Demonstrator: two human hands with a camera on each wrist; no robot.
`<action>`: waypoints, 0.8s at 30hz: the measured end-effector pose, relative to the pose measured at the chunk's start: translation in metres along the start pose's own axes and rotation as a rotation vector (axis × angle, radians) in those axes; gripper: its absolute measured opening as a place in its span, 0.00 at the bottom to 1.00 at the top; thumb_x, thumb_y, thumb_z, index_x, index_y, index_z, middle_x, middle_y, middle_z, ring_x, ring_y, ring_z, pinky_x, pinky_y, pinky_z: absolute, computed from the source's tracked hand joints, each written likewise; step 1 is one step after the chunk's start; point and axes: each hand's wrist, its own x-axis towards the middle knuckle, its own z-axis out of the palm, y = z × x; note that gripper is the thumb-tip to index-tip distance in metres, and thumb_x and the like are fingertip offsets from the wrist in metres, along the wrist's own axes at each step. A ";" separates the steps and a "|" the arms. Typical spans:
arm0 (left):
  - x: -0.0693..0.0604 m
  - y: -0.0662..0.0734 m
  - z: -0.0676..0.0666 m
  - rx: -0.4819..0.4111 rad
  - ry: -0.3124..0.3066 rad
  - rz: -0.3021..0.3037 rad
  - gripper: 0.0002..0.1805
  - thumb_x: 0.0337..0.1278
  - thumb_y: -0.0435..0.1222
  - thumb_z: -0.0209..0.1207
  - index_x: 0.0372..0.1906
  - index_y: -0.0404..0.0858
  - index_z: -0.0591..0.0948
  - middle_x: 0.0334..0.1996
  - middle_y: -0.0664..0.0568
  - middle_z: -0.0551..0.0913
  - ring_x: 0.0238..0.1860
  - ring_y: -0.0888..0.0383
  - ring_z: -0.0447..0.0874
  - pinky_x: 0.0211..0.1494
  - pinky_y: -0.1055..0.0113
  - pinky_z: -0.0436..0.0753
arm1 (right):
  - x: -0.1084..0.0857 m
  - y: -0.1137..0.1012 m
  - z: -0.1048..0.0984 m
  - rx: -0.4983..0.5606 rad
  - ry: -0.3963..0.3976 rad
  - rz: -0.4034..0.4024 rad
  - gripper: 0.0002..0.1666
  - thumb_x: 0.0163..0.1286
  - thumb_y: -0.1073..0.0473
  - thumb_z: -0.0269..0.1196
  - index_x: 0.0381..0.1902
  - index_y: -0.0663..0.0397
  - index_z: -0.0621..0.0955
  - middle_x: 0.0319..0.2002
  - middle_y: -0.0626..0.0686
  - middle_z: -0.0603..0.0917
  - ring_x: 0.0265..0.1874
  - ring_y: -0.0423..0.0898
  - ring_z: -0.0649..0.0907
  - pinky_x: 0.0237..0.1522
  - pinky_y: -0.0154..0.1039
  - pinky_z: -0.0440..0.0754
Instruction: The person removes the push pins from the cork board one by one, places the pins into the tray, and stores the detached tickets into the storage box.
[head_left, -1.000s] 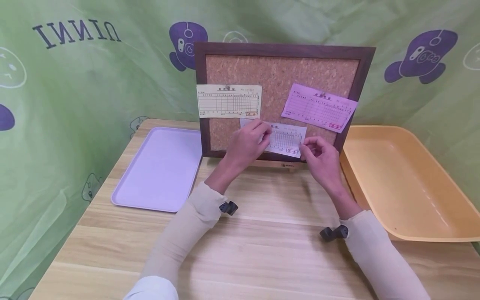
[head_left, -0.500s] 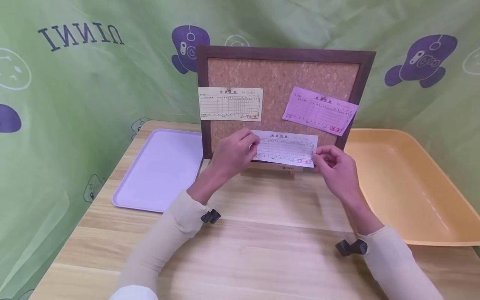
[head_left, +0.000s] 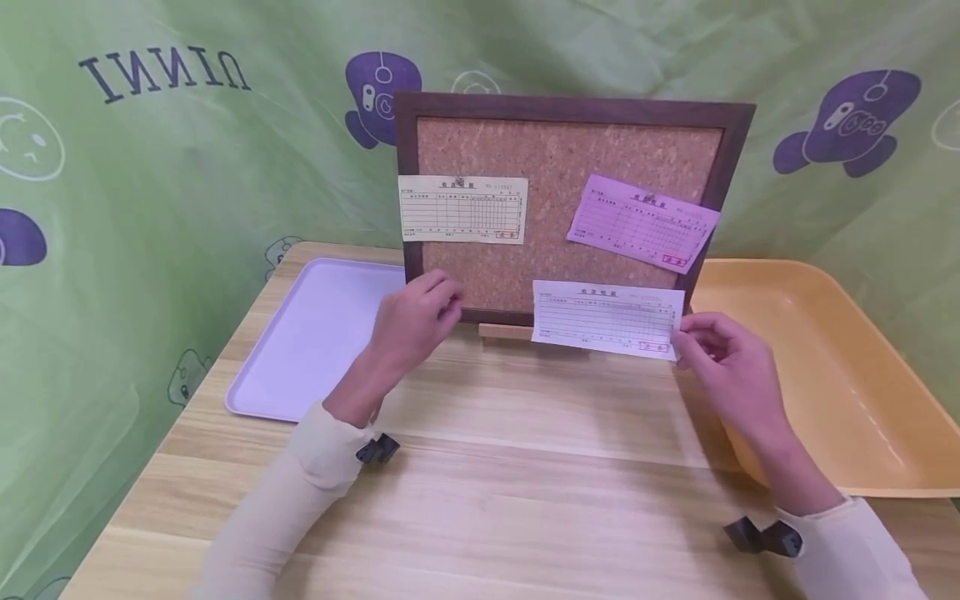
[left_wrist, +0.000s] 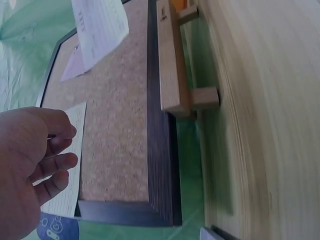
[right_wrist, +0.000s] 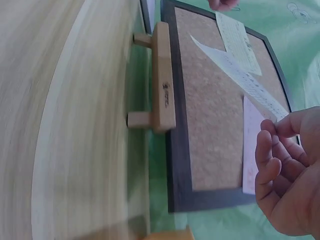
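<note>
A white printed slip (head_left: pixel 607 318) is pinched at its right edge by my right hand (head_left: pixel 723 367), in front of the corkboard's lower edge. The right wrist view shows the slip (right_wrist: pixel 245 80) standing away from the cork, its end between thumb and fingertips of the right hand (right_wrist: pixel 290 170). My left hand (head_left: pixel 412 325) is off the slip, near the board's lower left corner, fingers curled; nothing shows in it in the left wrist view (left_wrist: pixel 35 165). The corkboard (head_left: pixel 555 150) carries a yellowish slip (head_left: pixel 463 210) at left and a tilted purple slip (head_left: pixel 643 223) at right, each with a clip or pin at its top.
A lilac tray (head_left: pixel 307 342) lies left of the board, and a deep orange tray (head_left: pixel 832 375) stands at right. The board leans on a wooden stand (left_wrist: pixel 172 65) on the wooden table (head_left: pixel 480 500). Green patterned cloth (head_left: pixel 225 167) hangs behind.
The white slip has come away from the board and moved right and toward me with my right hand. My left hand has left the slip and moved left and down.
</note>
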 end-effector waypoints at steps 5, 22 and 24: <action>-0.009 -0.009 -0.012 0.050 -0.034 -0.055 0.06 0.56 0.24 0.62 0.33 0.36 0.86 0.32 0.50 0.83 0.24 0.55 0.79 0.19 0.62 0.75 | -0.004 0.010 -0.014 0.005 0.000 -0.050 0.10 0.74 0.62 0.65 0.49 0.61 0.83 0.32 0.46 0.86 0.26 0.36 0.81 0.22 0.27 0.74; -0.035 -0.053 -0.032 0.152 -0.268 -0.320 0.04 0.57 0.28 0.64 0.35 0.39 0.86 0.34 0.51 0.84 0.29 0.50 0.83 0.27 0.51 0.81 | 0.006 0.040 -0.064 0.154 0.021 0.034 0.06 0.76 0.64 0.62 0.47 0.54 0.84 0.32 0.36 0.86 0.26 0.35 0.80 0.24 0.25 0.75; -0.038 -0.058 -0.034 0.154 -0.302 -0.348 0.04 0.57 0.28 0.64 0.36 0.38 0.87 0.33 0.50 0.84 0.30 0.49 0.84 0.28 0.51 0.81 | 0.009 0.046 -0.070 0.188 0.006 0.055 0.06 0.76 0.64 0.61 0.46 0.51 0.84 0.33 0.37 0.86 0.27 0.35 0.81 0.25 0.25 0.76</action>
